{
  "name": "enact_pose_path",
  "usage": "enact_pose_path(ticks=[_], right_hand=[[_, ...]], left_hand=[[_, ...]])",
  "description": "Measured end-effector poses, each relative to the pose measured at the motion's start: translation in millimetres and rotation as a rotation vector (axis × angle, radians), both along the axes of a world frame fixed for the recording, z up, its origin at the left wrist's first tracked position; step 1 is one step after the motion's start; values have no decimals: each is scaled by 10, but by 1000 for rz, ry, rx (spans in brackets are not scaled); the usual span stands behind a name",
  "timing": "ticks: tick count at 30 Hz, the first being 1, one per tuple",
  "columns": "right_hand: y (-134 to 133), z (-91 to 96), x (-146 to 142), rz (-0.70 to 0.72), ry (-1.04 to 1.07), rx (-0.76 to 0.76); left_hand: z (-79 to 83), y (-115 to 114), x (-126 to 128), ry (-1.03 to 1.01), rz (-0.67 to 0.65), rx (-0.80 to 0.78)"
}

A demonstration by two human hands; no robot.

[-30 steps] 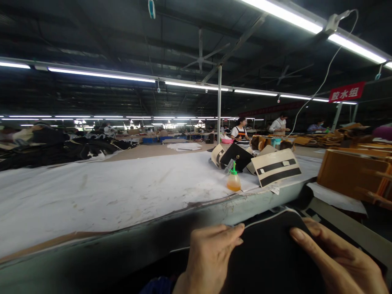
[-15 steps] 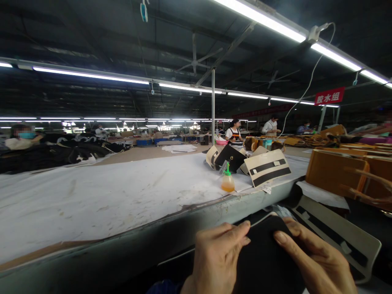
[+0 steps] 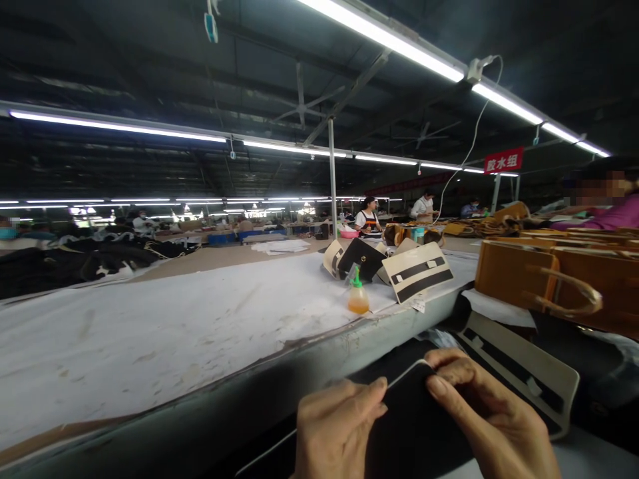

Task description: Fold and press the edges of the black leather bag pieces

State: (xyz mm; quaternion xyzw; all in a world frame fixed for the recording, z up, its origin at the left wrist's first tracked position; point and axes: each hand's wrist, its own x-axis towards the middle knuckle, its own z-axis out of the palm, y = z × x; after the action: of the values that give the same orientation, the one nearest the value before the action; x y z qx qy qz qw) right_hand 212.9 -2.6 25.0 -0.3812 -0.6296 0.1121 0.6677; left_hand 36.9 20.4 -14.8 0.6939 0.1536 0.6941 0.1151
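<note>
Between my two hands is a black sheet-like piece [image 3: 409, 426] with a thin pale edge, probably leather or fabric. My left hand [image 3: 339, 426] pinches that edge between thumb and fingers. Higher up, at the rounded corner, my right hand [image 3: 492, 406] grips the piece with thumb and fingertips. Right behind my right hand rests a beige panel [image 3: 524, 359] with black strips and small white tabs. The lower part of the black piece runs out of the frame.
On the white-covered table [image 3: 174, 319] stand a squeeze bottle [image 3: 358, 299] with amber liquid and a beige panel [image 3: 419, 269] with black strips. Brown bags [image 3: 514, 269] are stacked at right, near a person in purple [image 3: 609, 209]. Black material [image 3: 74, 259] lies piled at far left.
The view has turned a little to the right. My right hand has shifted along the edge to the corner, and more of the pale edge shows between my hands.
</note>
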Motion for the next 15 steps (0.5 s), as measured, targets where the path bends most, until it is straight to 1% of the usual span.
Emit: enact_pose_path(ticks=[4,7,11,15], right_hand=[[-5,-24,10,-8,21,1],[-7,-51,6,-31,-19,9],[-49,-59,-56,-49,-87,75],[-110,-72,-123,-38,-133,102]], left_hand=[[-28,-21,10,-2,23,7],[16,-44,0,29,3,-51],[186,-67,2,142,-8,-224],[352,-76,50,244,18,-219]])
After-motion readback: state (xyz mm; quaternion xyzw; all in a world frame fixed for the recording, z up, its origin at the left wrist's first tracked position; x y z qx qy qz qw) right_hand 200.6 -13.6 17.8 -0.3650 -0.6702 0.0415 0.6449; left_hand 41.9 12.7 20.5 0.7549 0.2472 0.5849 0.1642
